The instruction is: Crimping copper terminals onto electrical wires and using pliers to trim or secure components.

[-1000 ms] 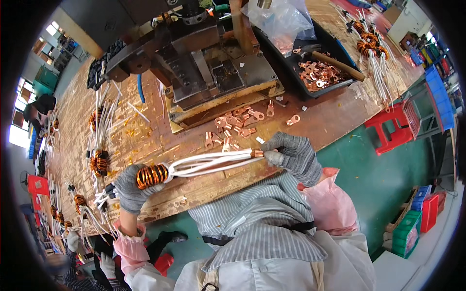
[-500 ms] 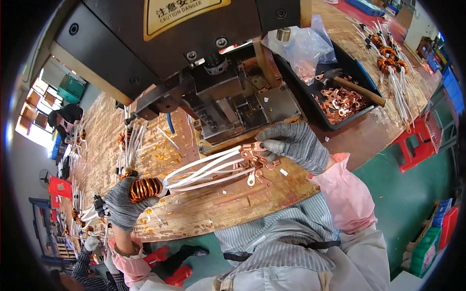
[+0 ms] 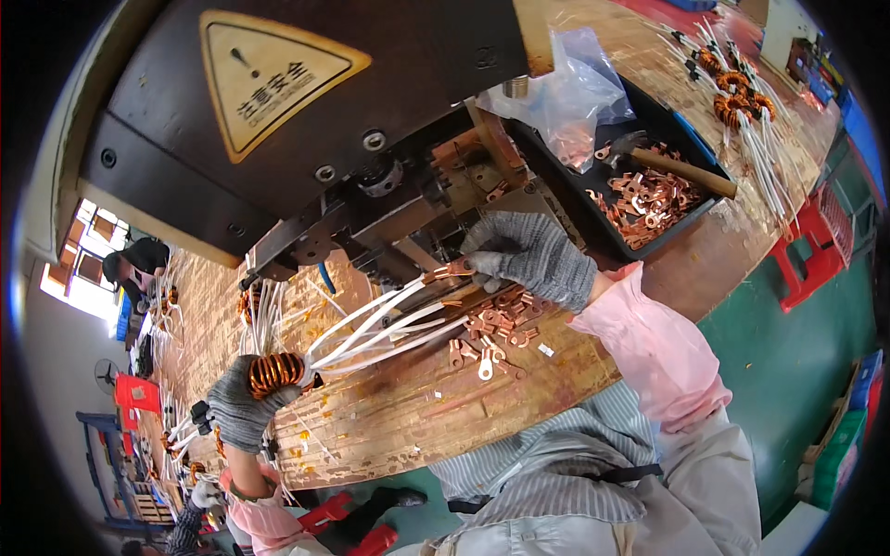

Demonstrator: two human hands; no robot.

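Note:
My left hand point(image 3: 243, 404), in a grey knitted glove, is wrapped round a copper-wound ring coil point(image 3: 276, 374). Several white wires point(image 3: 375, 324) run from the coil toward the right. At the end of the upper wires, my gloved right hand point(image 3: 533, 259) pinches a copper cable lug point(image 3: 451, 268) between thumb and fingers. This lug is right in front of the die area of a dark press point(image 3: 408, 227); whether it touches the die cannot be made out. Loose copper lugs point(image 3: 496, 324) lie heaped on the wooden bench below my right hand.
A black tray point(image 3: 640, 243) behind my right hand holds copper lugs, a hammer point(image 3: 681, 171) and a clear plastic bag point(image 3: 565, 102). More wired coils point(image 3: 742, 97) lie at the far right. Red stools point(image 3: 816, 250) stand beside the bench. A co-worker point(image 3: 139, 264) is at the far left.
My right hand has moved up and left from the lug heap to the press, bringing the lug and wire ends along. My left hand still grips the coil, slightly lower and farther right.

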